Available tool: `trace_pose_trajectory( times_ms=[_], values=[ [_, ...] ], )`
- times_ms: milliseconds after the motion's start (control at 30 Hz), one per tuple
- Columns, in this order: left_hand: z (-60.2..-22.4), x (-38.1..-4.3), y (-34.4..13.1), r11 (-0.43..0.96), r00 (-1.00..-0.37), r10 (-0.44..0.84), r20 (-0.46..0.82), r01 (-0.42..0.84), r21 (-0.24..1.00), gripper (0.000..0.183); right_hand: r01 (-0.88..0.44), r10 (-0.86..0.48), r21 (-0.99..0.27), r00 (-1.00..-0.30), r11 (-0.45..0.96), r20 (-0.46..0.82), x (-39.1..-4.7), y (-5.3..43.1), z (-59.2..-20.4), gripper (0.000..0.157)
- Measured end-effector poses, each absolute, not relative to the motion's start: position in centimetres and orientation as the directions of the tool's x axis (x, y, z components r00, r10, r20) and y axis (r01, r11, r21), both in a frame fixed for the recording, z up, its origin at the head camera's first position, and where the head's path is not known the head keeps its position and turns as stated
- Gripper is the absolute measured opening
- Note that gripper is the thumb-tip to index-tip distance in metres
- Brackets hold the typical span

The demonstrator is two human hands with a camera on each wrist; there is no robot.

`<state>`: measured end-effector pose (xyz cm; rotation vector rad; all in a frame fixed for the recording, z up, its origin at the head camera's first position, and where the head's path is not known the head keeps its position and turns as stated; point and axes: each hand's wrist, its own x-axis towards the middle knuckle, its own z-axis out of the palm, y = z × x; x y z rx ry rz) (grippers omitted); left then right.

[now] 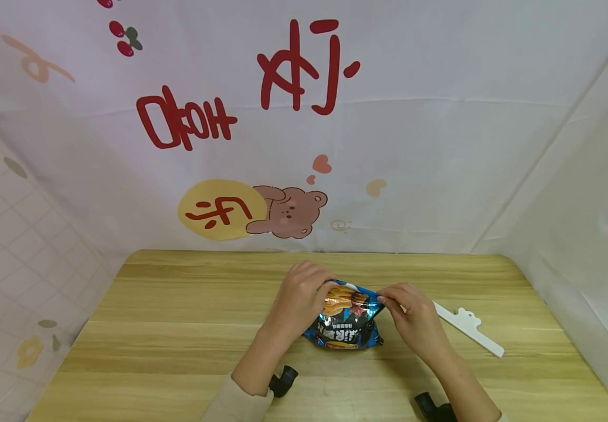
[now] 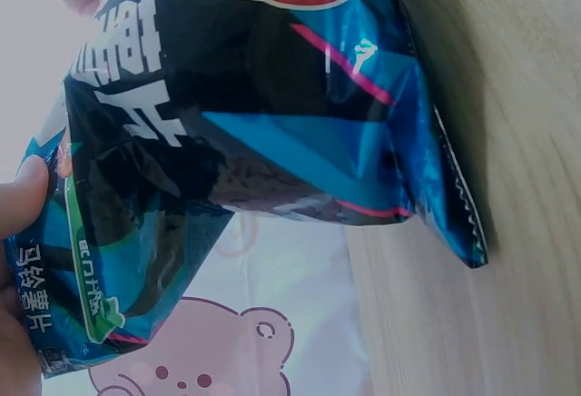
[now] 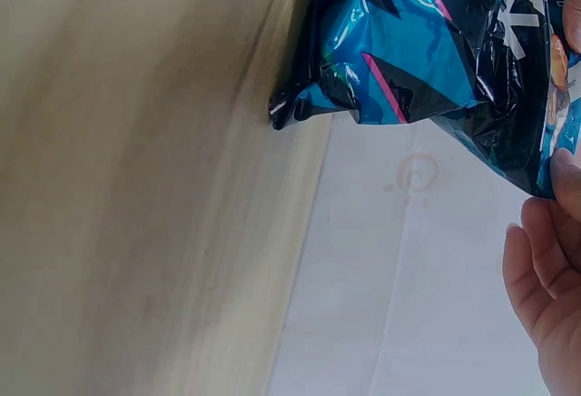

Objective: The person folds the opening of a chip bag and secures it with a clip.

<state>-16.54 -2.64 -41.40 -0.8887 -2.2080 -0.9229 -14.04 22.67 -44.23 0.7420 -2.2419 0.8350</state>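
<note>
A blue and black bag of potato chips [image 1: 343,331] stands on the table, its top edge folded over and tilted toward the person. My left hand [image 1: 299,296] grips the upper left corner of the bag, thumb on the near side. At the upper right corner, my right hand [image 1: 417,319] pinches the edge between thumb and fingers. In the right wrist view the other fingers of the right hand [image 3: 549,269] curve loosely below the pinched corner. In the left wrist view the bag [image 2: 272,87] looks full, its bottom seal close to the table.
To the right of the right hand lies a long white bag clip [image 1: 472,331], set diagonally on the wooden table [image 1: 177,328]. Black wrist-worn pieces [image 1: 284,381] show by the forearms. A printed cloth [image 1: 414,146] hangs behind the table's far edge.
</note>
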Motion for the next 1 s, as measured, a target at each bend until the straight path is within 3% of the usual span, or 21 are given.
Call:
trace_pose_trajectory(
  times_ms=[767, 900, 1000],
  values=[
    [-41.6, -16.9, -2.7, 0.513, -0.61, 0.358, 0.707, 0.761, 0.397, 0.008, -0.67, -0.337, -0.259, -0.623, 0.695, 0.706, -14.2, 24.4, -43.2, 0.028],
    [-41.6, -16.9, -2.8, 0.511, -0.605, 0.355, 0.713, 0.764, 0.394, 0.008, -0.638, -0.365, -0.214, -0.647, 0.74, 0.669, -13.9, 25.8, -42.4, 0.023],
    [-41.5, -16.9, -2.9, 0.502, -0.598, 0.36, 0.716, 0.771, 0.391, 0.007, -0.6, -0.374, -0.187, -0.681, 0.778, 0.629, -13.6, 27.1, -42.2, 0.034]
  ],
)
